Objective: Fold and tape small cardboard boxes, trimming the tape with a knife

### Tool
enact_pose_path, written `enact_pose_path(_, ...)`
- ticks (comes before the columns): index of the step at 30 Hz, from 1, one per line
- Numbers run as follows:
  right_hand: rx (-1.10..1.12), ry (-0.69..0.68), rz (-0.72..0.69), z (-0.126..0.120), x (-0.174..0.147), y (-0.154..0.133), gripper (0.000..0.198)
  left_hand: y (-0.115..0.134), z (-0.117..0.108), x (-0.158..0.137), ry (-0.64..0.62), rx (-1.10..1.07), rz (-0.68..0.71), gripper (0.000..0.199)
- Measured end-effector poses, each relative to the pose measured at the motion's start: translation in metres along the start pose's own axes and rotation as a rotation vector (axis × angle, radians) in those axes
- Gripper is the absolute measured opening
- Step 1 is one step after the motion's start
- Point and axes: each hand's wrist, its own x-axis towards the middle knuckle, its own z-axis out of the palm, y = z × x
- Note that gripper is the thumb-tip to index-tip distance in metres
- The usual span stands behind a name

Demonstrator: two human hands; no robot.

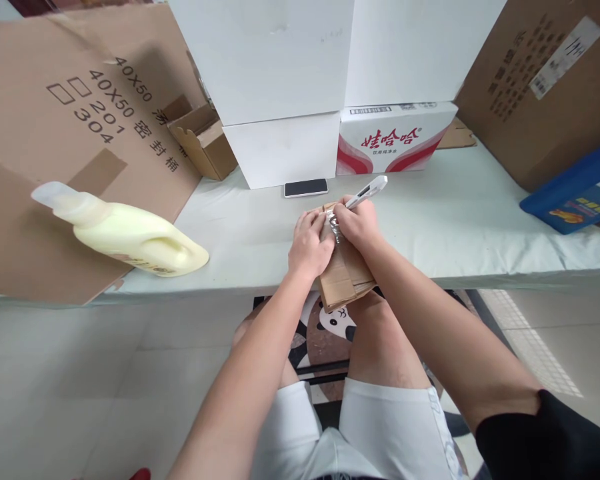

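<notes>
Right fingers [347, 217] curled around slanted white tool [370, 191], left fingers [307, 223] loosely extended, palm down on taped cardboard [344, 275]

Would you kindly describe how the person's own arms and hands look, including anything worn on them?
The left hand and right hand are both bare, with nothing visibly worn on them. The right arm is bare up to a black sleeve near the elbow; the left arm is bare as far as it shows.
</notes>
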Motion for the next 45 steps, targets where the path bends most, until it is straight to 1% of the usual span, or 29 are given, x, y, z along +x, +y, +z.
enact_pose_path(7, 0.047, 0.027, -0.037, 0.001, -0.001, 0.004, 0.028, -0.01, 0.006, 0.003, 0.046, -0.023, 0.063, 0.048)
enact_pose_path(9, 0.073, 0.048, -0.049, 0.001, -0.001, 0.008, 0.024, -0.012, 0.006, 0.003, 0.052, -0.035, 0.079, 0.054)
enact_pose_path(13, 0.13, 0.105, -0.083, 0.006, 0.001, 0.012, 0.018, -0.013, 0.004, 0.003, 0.039, -0.077, 0.114, 0.075)
enact_pose_path(15, 0.126, 0.085, -0.09, 0.008, 0.003, 0.012, 0.021, -0.009, 0.001, 0.002, 0.039, -0.111, 0.093, 0.082)
enact_pose_path(17, 0.098, 0.045, -0.079, 0.009, 0.005, 0.013, 0.022, -0.003, -0.005, 0.001, 0.058, -0.159, 0.059, 0.084)
enact_pose_path(21, 0.068, 0.039, -0.072, 0.007, 0.005, 0.016, 0.022, 0.006, -0.027, 0.0, 0.141, -0.284, -0.01, 0.071)
enact_pose_path(24, 0.068, 0.04, -0.051, 0.007, 0.004, 0.015, 0.021, 0.003, -0.047, -0.004, 0.19, -0.342, -0.091, 0.059)
enact_pose_path(25, 0.062, 0.037, -0.045, 0.008, 0.004, 0.013, 0.021, 0.0, -0.052, -0.006, 0.184, -0.363, -0.106, 0.055)
enact_pose_path(27, 0.06, 0.02, -0.05, 0.008, 0.005, 0.009, 0.022, -0.005, -0.06, -0.011, 0.128, -0.428, -0.131, 0.046)
enact_pose_path(29, 0.155, 0.02, -0.055, 0.005, 0.009, 0.008, 0.021, -0.012, -0.065, -0.016, 0.07, -0.497, -0.158, 0.042)
enact_pose_path(31, 0.347, 0.094, -0.032, -0.002, 0.011, 0.016, 0.022, -0.021, -0.07, -0.019, 0.093, -0.524, -0.17, 0.043)
enact_pose_path(32, 0.445, 0.168, -0.009, -0.006, 0.011, 0.024, 0.023, -0.027, -0.073, -0.019, 0.135, -0.529, -0.169, 0.043)
enact_pose_path(34, 0.572, 0.311, 0.073, -0.012, 0.004, 0.05, 0.028, -0.044, -0.076, -0.017, 0.229, -0.567, -0.213, 0.041)
enact_pose_path(35, 0.598, 0.351, 0.135, -0.013, -0.002, 0.065, 0.031, -0.054, -0.076, -0.015, 0.26, -0.604, -0.272, 0.04)
enact_pose_path(36, 0.61, 0.316, 0.212, -0.01, -0.01, 0.08, 0.034, -0.065, -0.075, -0.014, 0.273, -0.652, -0.365, 0.037)
enact_pose_path(37, 0.614, 0.234, 0.303, -0.006, -0.018, 0.095, 0.039, -0.075, -0.073, -0.012, 0.267, -0.663, -0.431, 0.035)
enact_pose_path(38, 0.625, 0.167, 0.341, 0.0, -0.026, 0.106, 0.042, -0.084, -0.07, -0.011, 0.25, -0.668, -0.473, 0.033)
enact_pose_path(39, 0.639, 0.118, 0.357, 0.007, -0.033, 0.115, 0.044, -0.091, -0.065, -0.011, 0.235, -0.679, -0.499, 0.031)
enact_pose_path(41, 0.669, 0.059, 0.349, 0.019, -0.044, 0.124, 0.045, -0.1, -0.056, -0.013, 0.202, -0.715, -0.522, 0.032)
enact_pose_path(43, 0.701, 0.03, 0.322, 0.025, -0.048, 0.123, 0.046, -0.1, -0.048, -0.017, 0.179, -0.763, -0.535, 0.033)
enact_pose_path(45, 0.735, 0.016, 0.299, 0.025, -0.049, 0.118, 0.049, -0.095, -0.044, -0.021, 0.171, -0.815, -0.54, 0.036)
